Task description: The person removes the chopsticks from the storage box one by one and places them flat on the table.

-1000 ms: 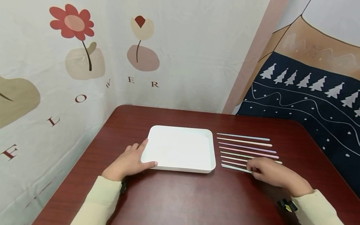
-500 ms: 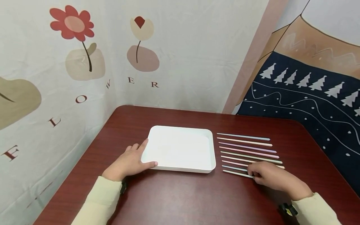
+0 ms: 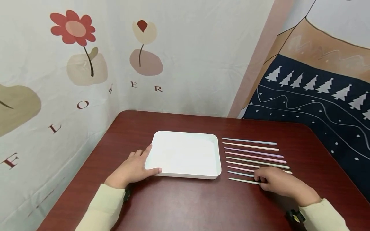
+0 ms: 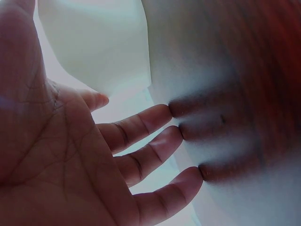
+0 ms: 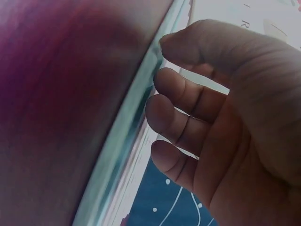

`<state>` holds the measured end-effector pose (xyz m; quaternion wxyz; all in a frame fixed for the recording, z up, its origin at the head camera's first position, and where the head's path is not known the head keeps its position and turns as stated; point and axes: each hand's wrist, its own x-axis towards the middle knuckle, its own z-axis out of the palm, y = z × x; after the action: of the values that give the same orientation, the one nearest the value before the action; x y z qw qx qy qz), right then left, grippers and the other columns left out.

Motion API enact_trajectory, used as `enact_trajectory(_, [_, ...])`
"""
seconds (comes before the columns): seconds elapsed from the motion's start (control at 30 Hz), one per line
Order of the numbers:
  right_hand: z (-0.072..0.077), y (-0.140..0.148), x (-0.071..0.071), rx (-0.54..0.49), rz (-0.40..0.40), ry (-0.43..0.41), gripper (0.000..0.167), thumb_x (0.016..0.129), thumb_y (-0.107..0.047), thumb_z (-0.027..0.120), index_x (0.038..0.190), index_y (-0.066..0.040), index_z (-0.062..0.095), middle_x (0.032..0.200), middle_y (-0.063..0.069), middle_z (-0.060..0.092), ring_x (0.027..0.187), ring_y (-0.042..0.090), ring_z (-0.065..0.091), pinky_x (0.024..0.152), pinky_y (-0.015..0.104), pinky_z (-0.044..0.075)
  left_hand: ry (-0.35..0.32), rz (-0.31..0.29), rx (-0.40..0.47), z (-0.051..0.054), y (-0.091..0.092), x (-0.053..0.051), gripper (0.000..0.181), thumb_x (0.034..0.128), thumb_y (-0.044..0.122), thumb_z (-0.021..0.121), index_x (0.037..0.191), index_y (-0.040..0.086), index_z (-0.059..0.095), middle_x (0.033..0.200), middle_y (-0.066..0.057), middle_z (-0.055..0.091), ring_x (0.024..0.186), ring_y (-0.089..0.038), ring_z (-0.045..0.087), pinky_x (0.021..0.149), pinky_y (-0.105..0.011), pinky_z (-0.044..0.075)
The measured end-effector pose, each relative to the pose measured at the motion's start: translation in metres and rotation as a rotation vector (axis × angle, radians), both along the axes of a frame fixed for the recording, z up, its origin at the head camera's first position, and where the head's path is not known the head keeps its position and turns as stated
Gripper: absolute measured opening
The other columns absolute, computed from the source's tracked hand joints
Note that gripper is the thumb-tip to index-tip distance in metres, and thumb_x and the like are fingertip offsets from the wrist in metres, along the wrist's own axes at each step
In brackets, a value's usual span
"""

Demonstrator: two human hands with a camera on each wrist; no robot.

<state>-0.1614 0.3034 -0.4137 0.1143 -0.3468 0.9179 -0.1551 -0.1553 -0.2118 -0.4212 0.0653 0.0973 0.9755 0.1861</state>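
Observation:
My left hand (image 3: pixel 131 169) rests at the near left corner of a white tray (image 3: pixel 185 155). Its thumb lies on the near rim, and its spread fingers reach along the left side. The left wrist view has those fingertips (image 4: pixel 190 181) touching the table. To the tray's right, several pastel chopsticks lie in roughly parallel rows. My right hand (image 3: pixel 281 183) pinches the nearest one, a pale green chopstick (image 3: pixel 241 181), between thumb and fingers; its right end is hidden under the hand. A light blue chopstick (image 3: pixel 240 174) lies just beyond it.
The dark red table (image 3: pixel 185 205) meets printed cloth hangings (image 3: pixel 196 64) at its back and left. Pink, cream, green and purple chopsticks (image 3: pixel 254 152) lie between the right hand and the far edge. A dark navy hanging (image 3: pixel 312 102) stands behind on the right.
The right hand has drawn the pale green chopstick toward the near edge, opening a gap from the light blue one. The left hand and tray stay in place; the head view has tilted slightly.

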Motion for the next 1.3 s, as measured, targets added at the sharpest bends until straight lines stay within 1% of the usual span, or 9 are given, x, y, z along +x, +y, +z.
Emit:
enact_trajectory(0.2, [0.004, 0.003, -0.004, -0.028, -0.059, 0.022, 0.015, 0.091, -0.008, 0.067, 0.094, -0.022, 0.066, 0.083, -0.018, 0.054, 0.07, 0.0, 0.046, 0.061, 0.027, 0.043, -0.007, 0.014, 0.009, -0.003, -0.003, 0.002, 0.114, 0.079, 0.076, 0.062, 0.158, 0.004, 0.022, 0.141, -0.029, 0.042, 0.129, -0.05, 0.037, 0.098, -0.058, 0.04])
enact_trajectory(0.43, [0.009, 0.015, -0.012, -0.027, -0.108, 0.131, 0.01, 0.091, -0.01, 0.07, 0.097, -0.018, 0.068, 0.088, -0.015, 0.058, 0.075, 0.0, 0.05, 0.065, 0.03, 0.048, 0.003, 0.015, 0.006, -0.007, -0.002, -0.003, 0.114, 0.0794, 0.076, 0.061, 0.158, 0.004, 0.021, 0.14, -0.029, 0.042, 0.129, -0.049, 0.037, 0.098, -0.057, 0.04])
enact_trajectory(0.57, [0.006, 0.025, -0.01, -0.004, -0.157, 0.135, 0.01, 0.091, -0.013, 0.071, 0.1, -0.017, 0.068, 0.095, -0.01, 0.058, 0.078, 0.002, 0.052, 0.068, 0.032, 0.05, 0.007, 0.017, 0.02, -0.008, 0.002, -0.006, 0.114, 0.079, 0.077, 0.061, 0.157, 0.004, 0.022, 0.141, -0.029, 0.042, 0.129, -0.05, 0.037, 0.098, -0.058, 0.04])
enact_trajectory(0.7, [0.0, 0.031, -0.006, 0.025, -0.205, 0.146, 0.017, 0.09, -0.016, 0.073, 0.106, -0.015, 0.068, 0.107, -0.001, 0.058, 0.09, 0.013, 0.057, 0.073, 0.037, 0.051, -0.013, 0.008, 0.018, -0.008, 0.005, -0.005, 0.115, 0.0792, 0.077, 0.061, 0.158, 0.003, 0.021, 0.142, -0.029, 0.042, 0.13, -0.051, 0.036, 0.098, -0.058, 0.04])
enact_trajectory(0.87, [-0.005, 0.033, -0.006, 0.025, -0.281, 0.204, 0.033, 0.089, -0.021, 0.075, 0.118, -0.007, 0.066, 0.123, 0.017, 0.056, 0.111, 0.036, 0.054, 0.086, 0.055, 0.048, 0.008, -0.033, 0.012, -0.002, 0.002, -0.005, 0.113, 0.0826, 0.073, 0.061, 0.157, 0.0, 0.018, 0.139, -0.03, 0.044, 0.127, -0.05, 0.04, 0.099, -0.057, 0.039])
enact_trajectory(1.0, [-0.006, 0.035, -0.011, 0.039, -0.353, 0.24, 0.051, 0.09, -0.031, 0.074, 0.129, 0.0, 0.059, 0.138, 0.029, 0.046, 0.126, 0.049, 0.041, 0.092, 0.07, 0.037, 0.069, -0.062, 0.026, 0.005, -0.01, -0.006, 0.113, 0.0846, 0.072, 0.059, 0.157, -0.002, 0.015, 0.14, -0.028, 0.044, 0.128, -0.048, 0.041, 0.1, -0.058, 0.038])
enact_trajectory(1.07, [-0.007, 0.036, -0.014, 0.042, -0.382, 0.241, 0.06, 0.091, -0.035, 0.072, 0.134, 0.003, 0.054, 0.143, 0.033, 0.039, 0.131, 0.053, 0.033, 0.094, 0.074, 0.029, 0.126, -0.069, 0.012, 0.008, -0.018, -0.005, 0.109, 0.0855, 0.072, 0.058, 0.157, -0.001, 0.019, 0.141, -0.026, 0.043, 0.127, -0.046, 0.042, 0.099, -0.058, 0.04])
enact_trajectory(1.2, [-0.01, 0.034, -0.019, 0.034, -0.421, 0.217, 0.076, 0.096, -0.046, 0.063, 0.146, 0.007, 0.04, 0.153, 0.035, 0.023, 0.141, 0.055, 0.015, 0.103, 0.075, 0.016, 0.28, -0.068, -0.021, 0.014, -0.035, -0.005, 0.093, 0.0887, 0.06, 0.065, 0.153, 0.0, 0.034, 0.144, -0.023, 0.042, 0.131, -0.044, 0.038, 0.097, -0.062, 0.039])
enact_trajectory(1.3, [-0.012, 0.03, -0.022, 0.027, -0.439, 0.201, 0.081, 0.099, -0.051, 0.054, 0.151, 0.006, 0.031, 0.157, 0.034, 0.015, 0.145, 0.051, 0.002, 0.106, 0.073, 0.007, 0.375, -0.062, -0.04, 0.015, -0.045, -0.005, 0.081, 0.0901, 0.05, 0.069, 0.148, -0.001, 0.042, 0.149, -0.023, 0.039, 0.137, -0.046, 0.032, 0.103, -0.064, 0.032])
